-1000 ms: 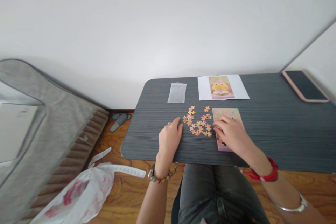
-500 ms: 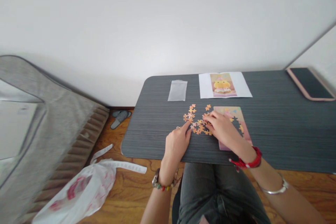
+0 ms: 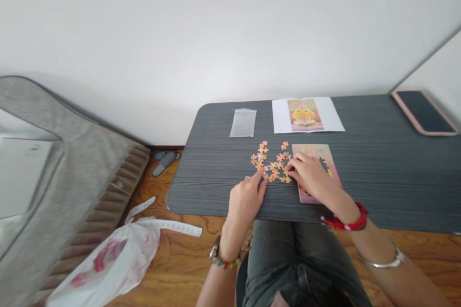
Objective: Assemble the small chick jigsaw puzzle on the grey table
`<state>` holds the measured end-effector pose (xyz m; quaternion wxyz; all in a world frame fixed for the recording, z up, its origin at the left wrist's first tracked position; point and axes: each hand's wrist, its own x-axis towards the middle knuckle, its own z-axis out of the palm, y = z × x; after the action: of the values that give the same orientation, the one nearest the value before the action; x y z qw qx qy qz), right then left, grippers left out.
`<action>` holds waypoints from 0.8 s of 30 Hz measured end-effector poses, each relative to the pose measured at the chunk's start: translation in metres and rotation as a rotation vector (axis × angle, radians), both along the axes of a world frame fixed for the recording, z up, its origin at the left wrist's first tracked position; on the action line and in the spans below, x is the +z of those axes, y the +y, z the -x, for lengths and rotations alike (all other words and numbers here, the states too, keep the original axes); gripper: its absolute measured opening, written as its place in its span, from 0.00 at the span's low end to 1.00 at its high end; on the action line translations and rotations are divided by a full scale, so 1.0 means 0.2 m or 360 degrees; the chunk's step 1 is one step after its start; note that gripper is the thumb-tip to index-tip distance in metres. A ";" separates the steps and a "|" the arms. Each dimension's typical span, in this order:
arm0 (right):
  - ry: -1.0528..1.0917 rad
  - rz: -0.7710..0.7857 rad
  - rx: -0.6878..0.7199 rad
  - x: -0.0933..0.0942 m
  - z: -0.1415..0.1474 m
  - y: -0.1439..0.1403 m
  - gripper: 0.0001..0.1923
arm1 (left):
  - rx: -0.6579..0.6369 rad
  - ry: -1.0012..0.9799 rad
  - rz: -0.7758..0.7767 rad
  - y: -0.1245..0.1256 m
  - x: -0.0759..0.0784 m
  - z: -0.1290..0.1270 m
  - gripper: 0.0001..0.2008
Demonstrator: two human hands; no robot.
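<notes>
Sitting at the dark grey striped tabletop [image 3: 378,177], you have both hands down among a scatter of small orange and pink jigsaw pieces [image 3: 272,165]. Your left hand [image 3: 247,199] lies at the near left edge of that scatter, its index finger stretched out so the tip touches the closest pieces while the other fingers curl loosely under; it pinches nothing that you can see. Your right hand [image 3: 311,177] rests palm down across the left part of the pink, partly assembled rectangular puzzle board [image 3: 326,156], its fingertips gathered at the right edge of the loose pieces; whether they grip a piece you cannot tell, since the pieces there are too small and partly covered. A red cord bracelet [image 3: 347,223] circles your right wrist and a beaded bracelet [image 3: 230,261] your left.

Beyond the pieces, near the wall, a white printed sheet showing a yellow chick picture [image 3: 306,115] lies flat, and just left of it sits a small clear plastic pouch [image 3: 243,123]. A dark tablet in a pink case [image 3: 425,112] lies well apart at the far right corner. On the wooden floor to your left lie a white plastic bag with red print [image 3: 108,261] and a grey slipper [image 3: 163,160]
</notes>
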<state>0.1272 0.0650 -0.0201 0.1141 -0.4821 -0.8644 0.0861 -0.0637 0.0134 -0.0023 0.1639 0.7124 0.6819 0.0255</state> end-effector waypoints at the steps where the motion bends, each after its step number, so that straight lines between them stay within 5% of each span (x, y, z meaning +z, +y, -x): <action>1: -0.0016 -0.0015 0.0004 0.00 0.00 0.00 0.05 | -0.0009 -0.0004 -0.0007 0.00 0.00 0.00 0.18; 7: -0.0053 -0.0113 -0.0042 0.04 -0.06 -0.03 0.05 | -0.0069 -0.0037 -0.0047 -0.02 0.01 -0.05 0.18; 16: -0.0034 -0.0114 -0.0115 0.04 -0.45 -0.03 0.09 | -0.0262 -0.0038 0.0010 0.00 0.04 -0.26 0.17; 24: -0.0074 -0.0008 0.0034 0.01 -0.49 0.08 0.09 | -0.0487 0.0104 -0.0010 0.12 0.05 -0.47 0.15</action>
<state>0.2250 0.0810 -0.0187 0.0943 -0.4746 -0.8720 0.0737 0.0304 0.0376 0.0087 0.1413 0.8089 0.5704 -0.0208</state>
